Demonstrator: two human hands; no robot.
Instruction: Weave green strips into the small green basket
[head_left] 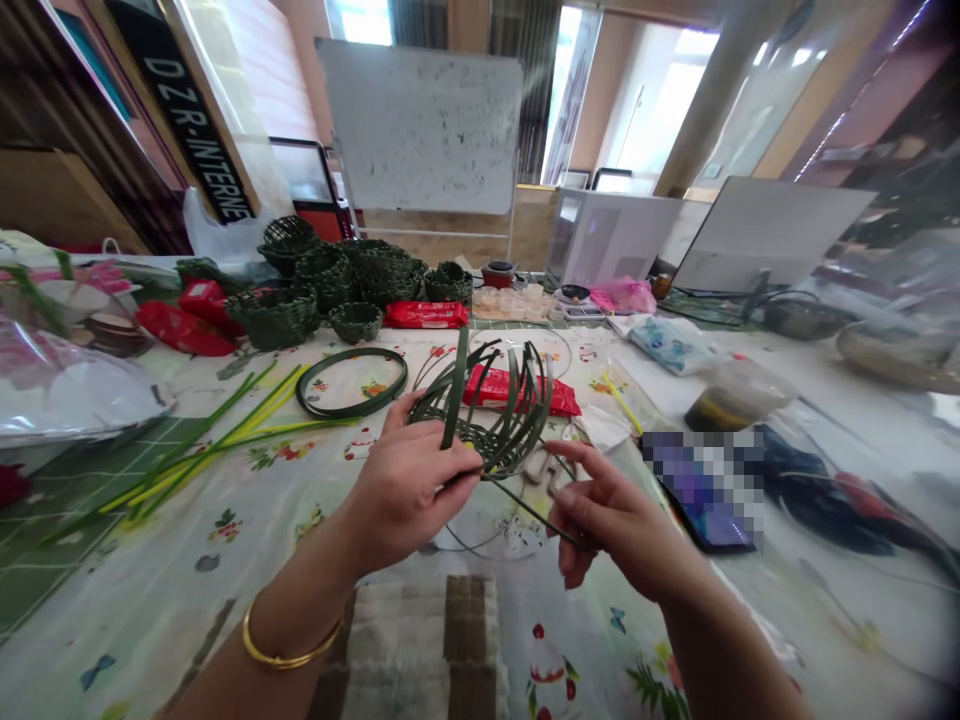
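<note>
A half-woven dark green basket [514,445] is held over the table, with long unwoven strips curving up from its rim. My left hand [409,490] is closed on its near left side, thumb pressed at the rim. One thin green strip [529,508] runs from the basket's lower edge to my right hand [615,525]. The fingers of that hand are bent around the strip, with the index finger stretched toward the basket. A red packet [562,397] lies behind the basket, partly hidden by it.
Left of the basket lie a coil of dark green strip [341,412] and loose yellow-green strips [217,450]. Several finished green baskets [274,318] are stacked at the back left, near another red packet [426,315]. A phone [701,495] lies to the right. Behind stand computer monitors [772,235].
</note>
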